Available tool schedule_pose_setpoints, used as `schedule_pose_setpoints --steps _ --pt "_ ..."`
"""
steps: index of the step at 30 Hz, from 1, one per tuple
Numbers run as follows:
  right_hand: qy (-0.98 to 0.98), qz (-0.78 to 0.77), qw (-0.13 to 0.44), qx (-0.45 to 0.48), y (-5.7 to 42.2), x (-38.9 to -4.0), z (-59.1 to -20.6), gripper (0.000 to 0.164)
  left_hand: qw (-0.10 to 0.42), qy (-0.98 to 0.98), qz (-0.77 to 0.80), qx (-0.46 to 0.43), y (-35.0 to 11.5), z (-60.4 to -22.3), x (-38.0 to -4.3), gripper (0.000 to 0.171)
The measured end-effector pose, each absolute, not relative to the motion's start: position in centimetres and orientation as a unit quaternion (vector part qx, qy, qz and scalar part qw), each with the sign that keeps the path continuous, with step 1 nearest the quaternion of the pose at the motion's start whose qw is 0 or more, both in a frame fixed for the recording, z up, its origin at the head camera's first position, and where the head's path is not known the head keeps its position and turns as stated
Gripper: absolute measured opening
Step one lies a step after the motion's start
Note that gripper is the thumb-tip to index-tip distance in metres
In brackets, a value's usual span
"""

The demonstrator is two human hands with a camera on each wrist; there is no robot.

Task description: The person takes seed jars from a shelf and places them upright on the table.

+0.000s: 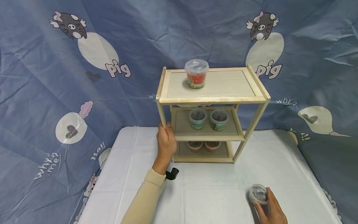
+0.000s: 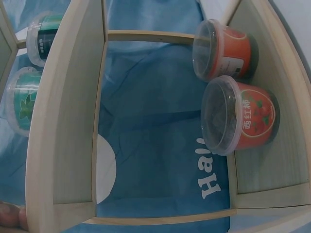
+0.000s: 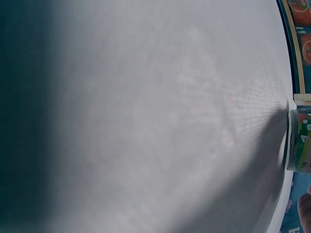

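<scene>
My left hand (image 1: 166, 141) grips the left front post of a small three-tier wooden shelf (image 1: 209, 101) at middle-board height; its fingertips (image 2: 12, 216) show at the board's edge in the left wrist view. At the front right, my right hand (image 1: 271, 210) holds a lidded plastic cup (image 1: 258, 193) between thumb and fingers, low over the table. The right wrist view catches that cup's green and pink label (image 3: 305, 141) at its right edge. A red-labelled cup (image 1: 196, 76) stands on the top board.
Two green-labelled cups (image 1: 208, 119) stand on the middle board, and two red-labelled cups (image 2: 243, 116) on the bottom one. The shelf rests on a white-covered table (image 1: 207, 186). A blue patterned cloth (image 1: 179, 28) hangs close behind and along the sides.
</scene>
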State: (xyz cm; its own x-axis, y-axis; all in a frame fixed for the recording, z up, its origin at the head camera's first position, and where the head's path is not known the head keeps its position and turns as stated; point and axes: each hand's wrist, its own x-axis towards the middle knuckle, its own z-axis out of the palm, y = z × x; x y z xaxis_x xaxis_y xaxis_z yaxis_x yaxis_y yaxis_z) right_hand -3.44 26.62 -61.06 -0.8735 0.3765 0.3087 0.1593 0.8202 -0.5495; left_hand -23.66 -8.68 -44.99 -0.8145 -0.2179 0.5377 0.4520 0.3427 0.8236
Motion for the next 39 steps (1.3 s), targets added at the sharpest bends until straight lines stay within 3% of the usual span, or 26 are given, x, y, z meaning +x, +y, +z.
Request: schedule_pose_setpoints --steps 5,11,16,21,24,29,35,39 --pt "-0.936 0.270 0.157 -0.163 26.3 -3.2 -60.6 0.091 0.296 -0.766 -0.566 -0.075 -8.8 -44.9 -23.7 0.029" --pt "-0.935 0.259 0.196 -0.146 26.4 -3.0 -61.1 0.090 0.291 -0.768 -0.567 -0.065 -8.7 -45.0 -23.7 0.031" --pt "-0.939 0.265 0.140 -0.168 26.5 -2.9 -60.9 0.092 0.295 -0.771 -0.561 -0.057 -8.5 -45.0 -23.7 0.030" --pt "-0.939 0.275 0.110 -0.176 26.6 -2.8 -60.4 0.108 0.301 -0.772 -0.557 -0.054 -8.6 -44.9 -23.7 0.029" --pt "-0.935 0.278 0.117 -0.184 26.4 -2.9 -60.2 0.119 0.304 -0.770 -0.558 -0.057 -8.7 -44.9 -23.6 0.028" --pt "-0.916 0.311 0.190 -0.166 26.2 -3.3 -60.3 0.125 0.306 -0.768 -0.559 -0.058 -8.7 -44.8 -23.7 0.026" --pt "-0.923 0.309 0.123 -0.193 26.0 -3.3 -58.5 0.126 0.298 -0.768 -0.563 -0.057 -8.7 -44.8 -23.6 0.028" --pt "-0.917 0.329 0.140 -0.175 25.8 -3.2 -57.6 0.124 0.296 -0.768 -0.566 -0.057 -8.7 -44.8 -23.6 0.029"
